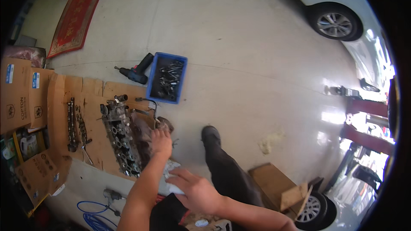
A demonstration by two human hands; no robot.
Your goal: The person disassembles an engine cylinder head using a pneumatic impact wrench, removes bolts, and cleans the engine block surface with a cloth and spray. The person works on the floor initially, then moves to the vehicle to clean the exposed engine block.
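Note:
My left hand [161,143] reaches forward to the rusty-brown metal part [165,124] along the right side of an engine cylinder head [122,134]. Its fingers look apart and rest at that part's near edge; their undersides are hidden. Closer to my body, my right hand [195,190] is closed on a crumpled white cloth or paper wipe [174,188]. A dark, curved cable or hose [153,107] runs from the far end of the cylinder head to the brown part. The cylinder head lies on flattened cardboard [96,122].
A blue bin [180,79] of metal parts stands beyond, beside a cordless power tool [137,72]. Slim metal engine parts [71,124] lie left, near stacked cartons [19,96]. A blue hose [96,220] lies lower left. My leg [227,167] stretches right of the hands; a car [334,13] stands far right.

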